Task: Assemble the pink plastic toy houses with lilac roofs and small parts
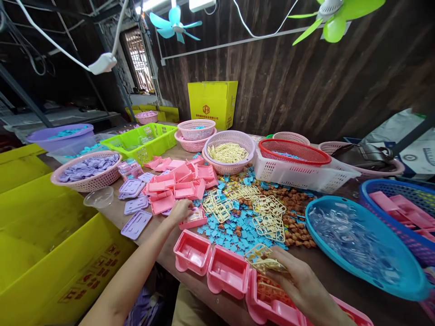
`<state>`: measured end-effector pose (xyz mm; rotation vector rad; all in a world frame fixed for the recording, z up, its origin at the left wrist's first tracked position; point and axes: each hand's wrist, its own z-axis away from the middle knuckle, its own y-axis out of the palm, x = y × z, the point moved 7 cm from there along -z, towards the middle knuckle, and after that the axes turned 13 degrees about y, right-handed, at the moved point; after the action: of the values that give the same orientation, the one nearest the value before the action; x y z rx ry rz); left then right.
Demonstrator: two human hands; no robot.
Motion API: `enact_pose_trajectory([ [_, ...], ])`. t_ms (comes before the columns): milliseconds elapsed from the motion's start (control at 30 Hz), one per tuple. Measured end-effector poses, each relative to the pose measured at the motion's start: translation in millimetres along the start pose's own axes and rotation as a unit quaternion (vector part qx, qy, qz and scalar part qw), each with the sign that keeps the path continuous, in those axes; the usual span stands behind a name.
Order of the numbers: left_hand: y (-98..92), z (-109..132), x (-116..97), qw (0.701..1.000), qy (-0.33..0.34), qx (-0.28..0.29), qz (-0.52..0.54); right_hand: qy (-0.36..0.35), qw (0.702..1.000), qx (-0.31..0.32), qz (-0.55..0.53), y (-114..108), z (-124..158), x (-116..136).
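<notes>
Cream frame: a flat cream plastic lattice frame [253,254] is raised at the near right, just beyond a row of glossy pink plastic open boxes [223,286].
Right grip: the right hand [298,274] has its fingers clamped on the frame.
Left grip: the left hand [181,212] has its fingers drawn together at a shallow pink plastic tray [195,223]; whether they pinch anything, I cannot tell.
Pink boxes: the row runs along the near edge of the brown bench [115,216]; the one below the right hand contains orange-brown pieces.
Middle: small flat blue plastic pieces [234,236] lie scattered beyond the boxes, more cream frames on top of them, brown lumpy pieces [299,236] to their right.
Left: lilac flat plastic plates [136,224] lie beside a heap of pink trays.
Right: an oval turquoise plastic basin [377,284] holds clear packets.
Far: a round lilac plastic basket [208,156] holds cream sticks [228,153]; a yellow cardboard box [210,97] stands behind it.
</notes>
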<state>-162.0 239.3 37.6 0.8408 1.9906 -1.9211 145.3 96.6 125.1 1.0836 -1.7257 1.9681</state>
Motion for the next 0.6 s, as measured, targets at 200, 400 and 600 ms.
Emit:
enact_pose_trajectory([
  [200,-3.5,2,2,0.996,0.007,-0.002,0.085,0.012,1.0,-0.016,-0.011,-1,-5,0],
  [400,-23.5,4,-15,0.973,0.043,0.039,0.222,0.095,0.993,-0.011,-0.07,-5,-8,-13],
  [600,-25.7,10,-71,0.944,0.077,0.088,0.31,0.114,0.985,-0.002,-0.129,-2,-16,-11],
])
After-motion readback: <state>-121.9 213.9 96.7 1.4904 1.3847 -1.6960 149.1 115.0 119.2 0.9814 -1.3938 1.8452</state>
